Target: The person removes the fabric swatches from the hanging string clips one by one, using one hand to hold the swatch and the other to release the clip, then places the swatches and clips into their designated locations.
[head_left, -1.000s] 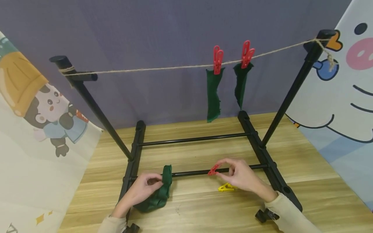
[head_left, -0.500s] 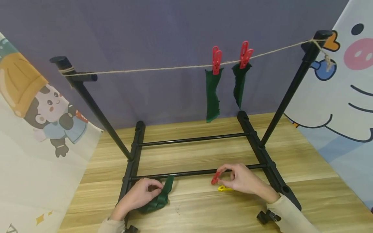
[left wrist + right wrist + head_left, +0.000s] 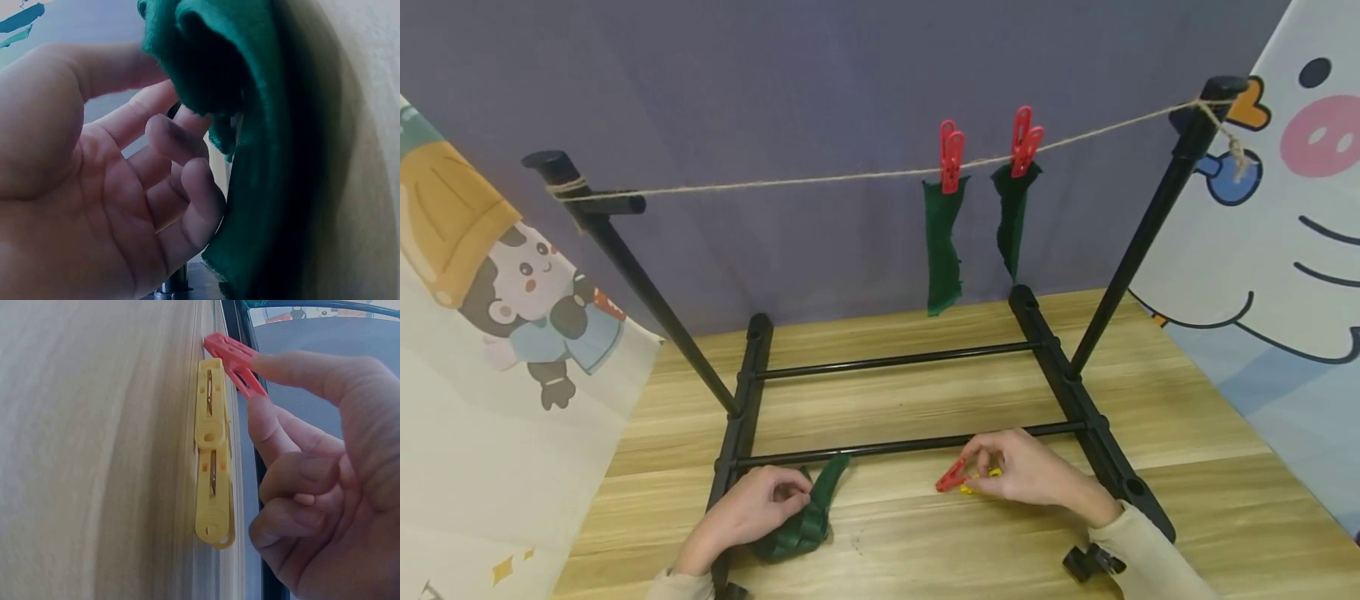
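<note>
My left hand (image 3: pixel 756 508) pinches a dark green cloth strip (image 3: pixel 796 533) at the front left of the frame. One end of the strip sticks up beside the fingers and the rest lies bunched below. In the left wrist view the cloth (image 3: pixel 269 125) partly hides the thumb and index fingertips. My right hand (image 3: pixel 1026 468) holds a red clothespin (image 3: pixel 951 475) by its handle ends between thumb and index finger. Close under that hand lie two yellow clothespins (image 3: pixel 212 481) on the table, mostly hidden by the hand in the head view.
A string (image 3: pixel 760 182) runs between two black posts (image 3: pixel 651 296). Two red clothespins (image 3: pixel 952 158) hold green cloth strips (image 3: pixel 942 250) on it, right of the middle. Black crossbars (image 3: pixel 887 448) join the frame's feet on the wooden table (image 3: pixel 895 404).
My left hand has lowered the green cloth toward the table. My right hand has brought the red clothespin down and slightly nearer, beside the yellow clothespins.
</note>
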A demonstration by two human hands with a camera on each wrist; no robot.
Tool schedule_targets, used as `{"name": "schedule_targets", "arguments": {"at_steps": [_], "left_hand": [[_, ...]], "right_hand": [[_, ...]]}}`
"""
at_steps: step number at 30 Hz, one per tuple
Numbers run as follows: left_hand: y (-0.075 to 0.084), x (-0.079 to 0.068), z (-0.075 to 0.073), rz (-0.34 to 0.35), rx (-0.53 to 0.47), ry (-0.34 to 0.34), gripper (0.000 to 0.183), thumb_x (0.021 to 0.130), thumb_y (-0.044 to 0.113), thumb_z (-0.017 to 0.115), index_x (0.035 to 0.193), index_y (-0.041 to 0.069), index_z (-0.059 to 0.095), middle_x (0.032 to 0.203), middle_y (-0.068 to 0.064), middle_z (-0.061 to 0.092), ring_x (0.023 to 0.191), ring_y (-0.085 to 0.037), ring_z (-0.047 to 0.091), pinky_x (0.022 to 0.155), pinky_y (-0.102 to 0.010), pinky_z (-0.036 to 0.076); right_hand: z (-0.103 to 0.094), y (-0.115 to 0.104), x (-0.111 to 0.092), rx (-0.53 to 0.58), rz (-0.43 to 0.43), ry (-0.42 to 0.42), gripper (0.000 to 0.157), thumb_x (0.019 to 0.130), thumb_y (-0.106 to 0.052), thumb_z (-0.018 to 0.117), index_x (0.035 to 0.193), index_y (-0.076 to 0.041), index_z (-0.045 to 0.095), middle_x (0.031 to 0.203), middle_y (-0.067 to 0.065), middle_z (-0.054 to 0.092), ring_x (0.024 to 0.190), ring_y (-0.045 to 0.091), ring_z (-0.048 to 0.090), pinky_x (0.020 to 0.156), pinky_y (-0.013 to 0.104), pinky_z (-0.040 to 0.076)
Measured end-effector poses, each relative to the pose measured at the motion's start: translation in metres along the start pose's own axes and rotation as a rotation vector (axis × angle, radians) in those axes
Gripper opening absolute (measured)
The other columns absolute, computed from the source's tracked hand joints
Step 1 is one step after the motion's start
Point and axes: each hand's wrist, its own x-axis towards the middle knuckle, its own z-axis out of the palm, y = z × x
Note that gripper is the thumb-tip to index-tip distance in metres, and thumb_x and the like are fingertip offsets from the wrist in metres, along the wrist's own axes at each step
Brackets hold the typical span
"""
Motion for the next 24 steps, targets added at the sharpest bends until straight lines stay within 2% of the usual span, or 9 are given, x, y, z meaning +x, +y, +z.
{"name": "schedule_targets", "arguments": {"at_steps": [5, 10, 15, 24], "left_hand": [[0.000, -0.002, -0.003, -0.017, 0.030, 0.010, 0.013, 0.100, 0.028, 0.064, 0.101, 0.023, 0.076, 0.088, 0.013, 0.071, 0.077, 0.000, 0.060, 0.067, -0.022, 0.048], [0.001, -0.005, -0.003, -0.049, 0.048, -0.018, 0.011, 0.098, 0.029, 0.066, 0.095, 0.025, 0.076, 0.086, 0.014, 0.070, 0.075, -0.002, 0.059, 0.065, -0.024, 0.047], [0.002, -0.007, -0.003, -0.055, 0.046, -0.043, 0.010, 0.097, 0.028, 0.067, 0.090, 0.025, 0.074, 0.081, 0.014, 0.068, 0.070, -0.003, 0.059, 0.062, -0.024, 0.046], [0.003, -0.012, -0.006, -0.084, 0.073, 0.010, 0.008, 0.095, 0.025, 0.069, 0.088, 0.023, 0.073, 0.080, 0.013, 0.068, 0.068, -0.002, 0.058, 0.061, -0.023, 0.046]], "right_hand": [[-0.003, 0.002, -0.003, -0.013, 0.026, -0.045, 0.027, 0.086, -0.031, 0.082, 0.109, -0.022, 0.073, 0.065, -0.017, 0.059, 0.049, -0.005, 0.038, 0.049, 0.016, 0.034], [-0.004, 0.002, -0.005, -0.057, 0.063, -0.067, 0.027, 0.083, -0.032, 0.084, 0.107, -0.023, 0.074, 0.060, -0.017, 0.053, 0.050, -0.004, 0.038, 0.052, 0.017, 0.036], [-0.004, 0.001, -0.005, -0.052, 0.087, -0.092, 0.028, 0.082, -0.032, 0.085, 0.106, -0.023, 0.074, 0.060, -0.016, 0.054, 0.049, -0.004, 0.039, 0.051, 0.018, 0.035], [-0.006, 0.001, -0.006, -0.041, 0.092, -0.104, 0.029, 0.081, -0.030, 0.086, 0.106, -0.022, 0.074, 0.062, -0.015, 0.056, 0.048, -0.003, 0.039, 0.052, 0.018, 0.037]]}}
